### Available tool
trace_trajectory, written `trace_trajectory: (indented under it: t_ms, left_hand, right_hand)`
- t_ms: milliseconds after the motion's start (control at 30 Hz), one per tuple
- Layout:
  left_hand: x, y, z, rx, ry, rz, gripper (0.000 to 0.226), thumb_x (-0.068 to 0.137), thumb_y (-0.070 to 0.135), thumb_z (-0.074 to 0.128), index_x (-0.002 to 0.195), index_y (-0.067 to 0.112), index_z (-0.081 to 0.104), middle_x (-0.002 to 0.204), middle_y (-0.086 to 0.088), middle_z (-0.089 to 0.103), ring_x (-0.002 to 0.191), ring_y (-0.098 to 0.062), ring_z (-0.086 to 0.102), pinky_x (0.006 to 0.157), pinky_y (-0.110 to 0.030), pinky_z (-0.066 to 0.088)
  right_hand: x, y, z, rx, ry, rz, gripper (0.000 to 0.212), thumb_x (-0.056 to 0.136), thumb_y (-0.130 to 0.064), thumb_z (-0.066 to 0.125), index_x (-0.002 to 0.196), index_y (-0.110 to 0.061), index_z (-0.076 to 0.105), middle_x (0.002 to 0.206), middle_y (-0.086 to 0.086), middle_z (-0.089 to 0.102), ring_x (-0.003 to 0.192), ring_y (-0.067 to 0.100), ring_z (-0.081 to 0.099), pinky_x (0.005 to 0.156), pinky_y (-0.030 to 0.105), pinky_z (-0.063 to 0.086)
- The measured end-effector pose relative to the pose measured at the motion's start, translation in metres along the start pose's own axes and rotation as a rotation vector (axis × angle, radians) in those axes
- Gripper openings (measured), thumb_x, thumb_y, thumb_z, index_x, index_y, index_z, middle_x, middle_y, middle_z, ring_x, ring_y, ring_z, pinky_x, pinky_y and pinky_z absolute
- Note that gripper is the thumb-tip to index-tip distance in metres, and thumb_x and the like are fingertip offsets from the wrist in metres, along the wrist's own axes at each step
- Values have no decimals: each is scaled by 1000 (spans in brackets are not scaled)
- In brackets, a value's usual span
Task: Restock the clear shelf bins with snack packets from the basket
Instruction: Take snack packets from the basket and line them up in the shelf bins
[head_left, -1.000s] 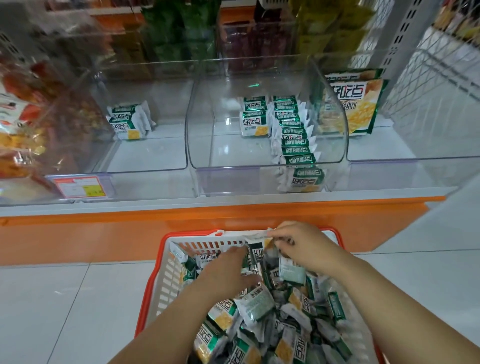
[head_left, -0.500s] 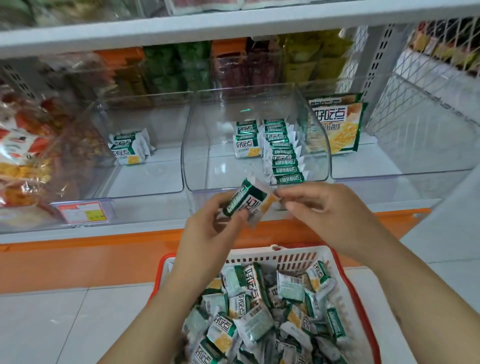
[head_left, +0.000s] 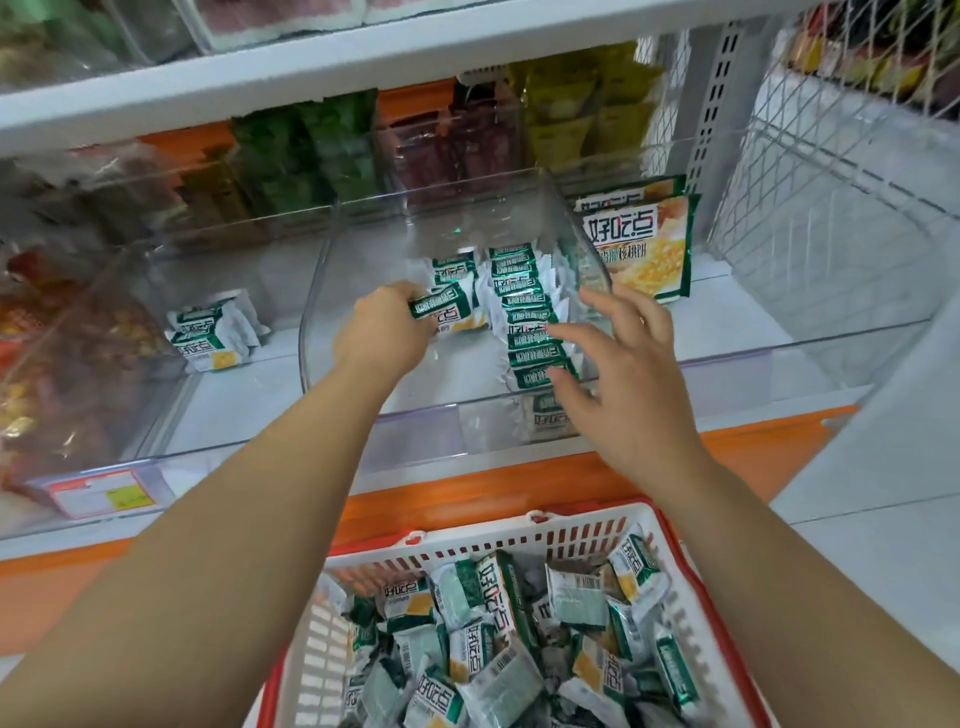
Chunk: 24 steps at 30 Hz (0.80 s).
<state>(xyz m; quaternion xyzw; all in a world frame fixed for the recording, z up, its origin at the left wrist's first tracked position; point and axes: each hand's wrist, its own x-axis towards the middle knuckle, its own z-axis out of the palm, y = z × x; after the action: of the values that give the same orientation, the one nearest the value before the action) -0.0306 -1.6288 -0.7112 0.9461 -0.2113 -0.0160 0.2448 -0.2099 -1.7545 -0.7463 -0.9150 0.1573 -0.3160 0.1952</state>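
Nearest, a white slotted basket (head_left: 519, 540) with an orange rim stands on the floor below the shelf, heaped with loose green-and-white snack packets (head_left: 498, 639). Two bare forearms reach up from it over the orange shelf edge.

The right grip (head_left: 628, 374), a bare hand, is spread wide and holds nothing. Its fingers (head_left: 563, 382) hover at the front end of the row of packets (head_left: 524, 312) standing on edge along the right side of the middle clear bin (head_left: 441, 413). Whether they touch the row cannot be told.

The left grip (head_left: 382, 332) is inside the same bin, left of the row, fingers curled round one held packet (head_left: 441, 304) lying crosswise. Just behind it is a short stack of packets (head_left: 452, 267).

In the clear bin to the left a few of the same packets (head_left: 213, 332) lie together, and a price label (head_left: 101, 493) sits on the front lip. Right of the middle bin leans a large bag (head_left: 644, 244) of the same brand. At the back are green, dark red and yellow packs, blurred, under an upper shelf (head_left: 363, 57).
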Motion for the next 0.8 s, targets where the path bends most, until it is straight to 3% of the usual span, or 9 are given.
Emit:
trace_trajectory:
  t_ms: [200,267,400,467,533,633,800]
  left_hand:
    - [28,9,28,52,-119,12,33,91,11,59,124,12,58,116,-16,64,101,-33,60,78,-32,45]
    - [34,12,34,63,-111,23,37,90,11,61,127,11,55,121,-16,60,105,-33,58,83,-33,45]
    - [44,12,39,82,-56,7,33,90,6,59,120,11,47,124,-18,44,82,-30,50,79,-37,44]
    - [45,9,40,121,-38,18,26,90,5,57,113,11,49,123,-17,41,79,-30,49,79,-38,45]
    - [44,7,42,170,-39,47,22,91,7,56,112,12,52,124,-16,40,82,-31,51,79,-39,47]
    - [40,8,43,231,-85,79,33,93,11,57,125,19,55,133,-15,35,95,-36,57,85,-39,48]
    - [32,12,35,210,-149,68,53,91,11,60,141,18,43,145,-17,24,104,-36,58,95,-38,43]
  right_hand:
    - [-3,7,6,34,20,-45,26,85,-26,64,111,-23,67,132,4,53,133,22,22,101,43,38]
    - [-2,7,6,38,29,-46,27,85,-28,60,111,-24,67,132,3,53,133,22,22,102,42,37]
    - [-2,6,7,50,35,-33,28,85,-29,56,111,-24,67,132,1,53,134,21,23,103,41,35]
    - [-2,5,8,45,35,-33,28,85,-29,56,110,-25,67,132,1,54,134,21,22,104,41,35]
    - [-2,5,8,40,38,-35,27,85,-29,56,109,-25,67,131,1,54,134,21,22,104,41,35]
    - [-4,4,7,38,37,-29,26,86,-28,55,107,-25,68,131,1,54,134,20,20,103,42,35]
    - [-6,5,6,51,-3,-23,27,87,-30,50,107,-26,68,134,-2,52,138,18,16,104,45,36]
